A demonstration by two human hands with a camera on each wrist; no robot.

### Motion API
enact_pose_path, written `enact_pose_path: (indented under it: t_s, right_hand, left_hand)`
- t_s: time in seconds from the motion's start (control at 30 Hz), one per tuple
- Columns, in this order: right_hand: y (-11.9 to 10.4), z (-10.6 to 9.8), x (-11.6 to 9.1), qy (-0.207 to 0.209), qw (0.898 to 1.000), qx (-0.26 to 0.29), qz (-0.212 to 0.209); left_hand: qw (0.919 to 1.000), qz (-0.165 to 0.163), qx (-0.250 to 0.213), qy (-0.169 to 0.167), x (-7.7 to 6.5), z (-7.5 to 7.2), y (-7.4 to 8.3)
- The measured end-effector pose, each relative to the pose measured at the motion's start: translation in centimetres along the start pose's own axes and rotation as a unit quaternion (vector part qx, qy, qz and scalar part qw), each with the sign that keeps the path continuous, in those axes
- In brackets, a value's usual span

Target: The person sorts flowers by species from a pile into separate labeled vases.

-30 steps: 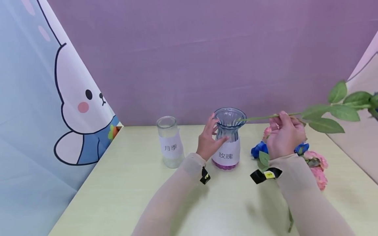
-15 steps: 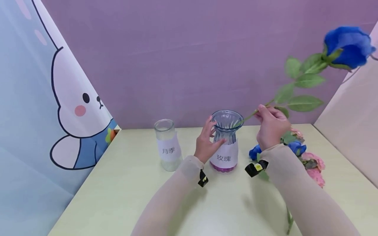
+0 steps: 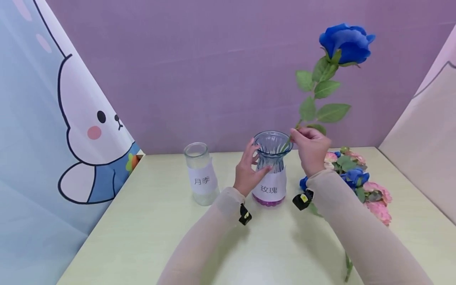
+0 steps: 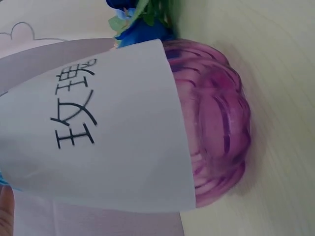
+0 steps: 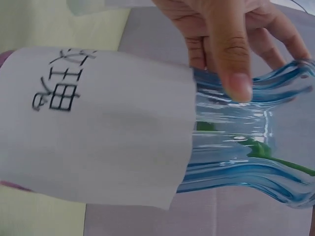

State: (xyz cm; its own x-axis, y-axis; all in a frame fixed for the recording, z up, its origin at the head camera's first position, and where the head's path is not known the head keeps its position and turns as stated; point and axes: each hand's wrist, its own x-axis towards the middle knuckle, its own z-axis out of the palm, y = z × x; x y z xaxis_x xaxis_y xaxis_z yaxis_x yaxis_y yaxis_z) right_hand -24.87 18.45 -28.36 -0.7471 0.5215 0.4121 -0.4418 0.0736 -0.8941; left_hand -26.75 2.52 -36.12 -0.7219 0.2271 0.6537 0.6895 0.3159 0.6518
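Note:
A blue artificial rose (image 3: 346, 44) stands nearly upright, its head leaning right, above the blue-to-purple glass vase (image 3: 273, 138). My right hand (image 3: 313, 148) pinches its green stem just below the leaves. The stem's lower end is inside the vase's mouth; in the right wrist view green stem (image 5: 258, 147) shows through the glass neck. My left hand (image 3: 248, 168) holds the vase's neck from the left, its thumb (image 5: 238, 81) on the near side and fingers behind. A white paper label (image 4: 113, 132) with black characters wraps the vase, which stands on the table.
Left of the vase stands a clear glass jar (image 3: 201, 174) with its own paper label. Pink and blue artificial flowers (image 3: 377, 200) lie on the table (image 3: 142, 229) beyond my right forearm. A purple backdrop (image 3: 213, 79) rises behind the table.
My right hand has moved left toward the vase and tipped the rose from nearly level to nearly upright, bringing its head into view. The left hand keeps its place at the vase.

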Motion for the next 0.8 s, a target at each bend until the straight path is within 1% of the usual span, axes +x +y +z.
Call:
enact_pose_path:
  t_s: [0.1, 0.2, 0.3, 0.4, 0.5, 0.6, 0.7, 0.77, 0.8]
  right_hand:
    - [0.1, 0.1, -0.2, -0.022, 0.997, -0.063, -0.040]
    - [0.1, 0.4, -0.1, -0.048, 0.992, -0.086, -0.083]
    - [-0.2, 0.5, 0.2, -0.073, 0.985, -0.119, -0.103]
    - [-0.6, 0.4, 0.6, -0.102, 0.974, -0.173, -0.106]
    - [-1.1, 0.3, 0.9, -0.134, 0.967, -0.200, -0.083]
    - [-1.8, 0.5, 1.1, -0.166, 0.969, -0.181, -0.022]
    - [-2.7, 0.7, 1.3, -0.187, 0.970, -0.152, 0.036]
    - [-3.2, 0.7, 1.3, -0.196, 0.967, -0.150, 0.056]
    - [-3.3, 0.7, 1.3, -0.198, 0.965, -0.165, 0.056]
  left_hand:
    - [1.0000, 0.004, 0.003, 0.004, 0.0, 0.0, 0.1]
    - [0.9999, 0.010, 0.004, 0.010, 0.0, 0.0, 0.1]
    - [0.9998, 0.015, 0.001, 0.015, 0.1, 0.1, -0.1]
    - [0.9997, 0.015, -0.008, 0.016, 0.1, 0.1, -0.2]
    - [0.9998, 0.011, -0.013, 0.014, 0.0, 0.1, -0.2]
    - [0.9998, 0.003, -0.014, 0.012, 0.0, 0.1, -0.2]
    - [0.9997, 0.005, -0.017, 0.016, 0.1, 0.1, -0.2]
    - [0.9996, 0.007, -0.018, 0.018, 0.1, 0.2, -0.1]
    - [0.9996, 0.009, -0.019, 0.019, 0.1, 0.2, -0.1]
